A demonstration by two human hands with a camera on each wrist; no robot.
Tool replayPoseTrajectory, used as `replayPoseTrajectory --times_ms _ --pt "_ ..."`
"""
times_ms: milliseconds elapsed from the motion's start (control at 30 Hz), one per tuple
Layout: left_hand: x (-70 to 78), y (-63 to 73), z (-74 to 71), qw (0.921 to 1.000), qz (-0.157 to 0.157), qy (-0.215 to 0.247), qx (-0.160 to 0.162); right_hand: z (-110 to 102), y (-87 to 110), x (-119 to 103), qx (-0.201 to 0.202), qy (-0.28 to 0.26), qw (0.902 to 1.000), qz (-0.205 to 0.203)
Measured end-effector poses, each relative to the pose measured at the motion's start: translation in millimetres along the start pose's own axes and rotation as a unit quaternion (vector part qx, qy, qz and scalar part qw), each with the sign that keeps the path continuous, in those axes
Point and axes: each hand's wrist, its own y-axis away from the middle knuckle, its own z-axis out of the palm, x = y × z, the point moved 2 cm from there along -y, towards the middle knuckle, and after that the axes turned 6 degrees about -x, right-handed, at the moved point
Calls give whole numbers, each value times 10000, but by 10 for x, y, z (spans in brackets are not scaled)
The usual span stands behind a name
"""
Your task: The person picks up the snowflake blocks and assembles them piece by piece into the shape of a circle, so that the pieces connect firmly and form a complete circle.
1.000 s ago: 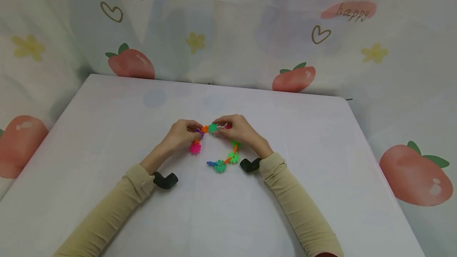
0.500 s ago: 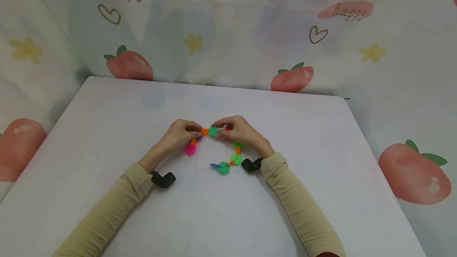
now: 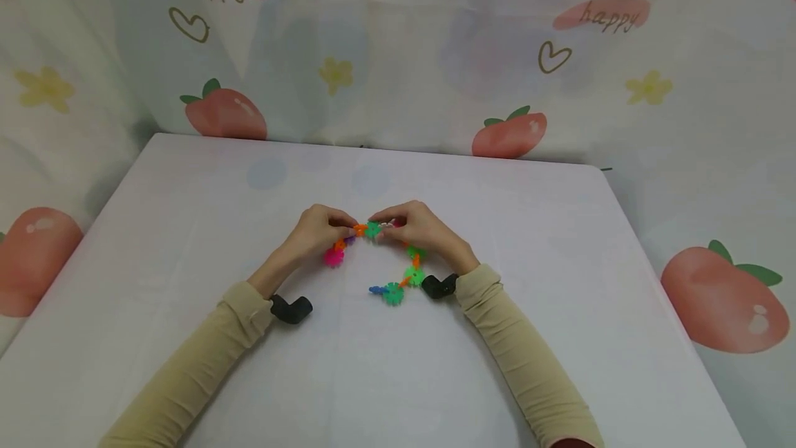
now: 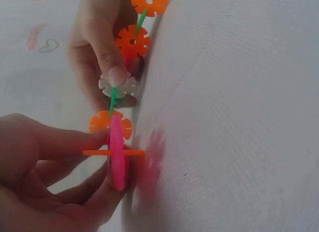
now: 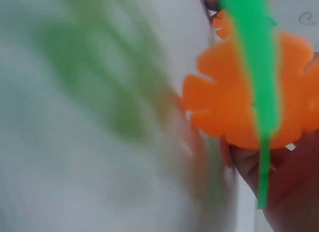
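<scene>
A chain of interlocking snowflake discs curves between the hands in the head view. My left hand (image 3: 322, 230) pinches it by the orange disc (image 3: 360, 229), beside a green disc (image 3: 372, 229). The pink disc (image 3: 334, 257) hangs at the left end, seen edge-on with an orange disc crossing it in the left wrist view. My right hand (image 3: 419, 227) holds a white disc (image 4: 105, 84) between thumb and fingers. Close to the right wrist camera, an orange disc (image 5: 214, 102) and an edge-on green disc (image 5: 255, 72) hide much of that hand.
The chain's other end curls toward the person, with a light green disc (image 3: 414, 276), a green disc (image 3: 393, 294) and a blue disc (image 3: 376, 290). Black elbow-shaped pieces (image 3: 292, 310) sit at both wrists. Behind the white table (image 3: 385, 379) hangs a printed curtain (image 3: 398, 54).
My left fingertips have shifted slightly right, from around the purple disc to the orange one. The chain's loose right end has moved a little right and nearer. My right hand keeps its grip.
</scene>
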Motion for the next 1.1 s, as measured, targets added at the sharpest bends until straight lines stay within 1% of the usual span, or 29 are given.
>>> replayPoseTrajectory --times_ms 67,133,233,367,533,633,733,867,1000,1100 --pt "14 12 2 10000 -76 -23 22 -11 19 -29 44 141 9999 25" --pt "25 20 5 9999 -101 -14 15 -27 43 -56 96 399 9992 17" --pt "31 30 13 10000 -50 -22 -45 -53 109 -87 213 764 9968 -42" --pt "32 76 7 9999 10 -113 -101 -74 257 -127 453 1045 9929 -328" --pt "4 153 -28 9998 -51 -96 -142 -81 482 -165 926 1363 9834 -765" --pt "-18 178 -35 9997 -76 -70 -204 -61 616 -173 1024 1467 9794 -936" --pt "-26 202 -28 9995 -115 -64 -296 -15 748 -186 921 1487 9790 -1051" --pt "-24 239 -17 9993 -176 -99 -301 69 881 -227 611 1517 9778 -1314" --pt "-22 263 -13 9994 -206 -184 -211 161 923 -256 372 1686 9731 -1526" --pt "-22 262 -3 9994 -201 -204 -202 217 920 -269 310 1849 9711 -1479"
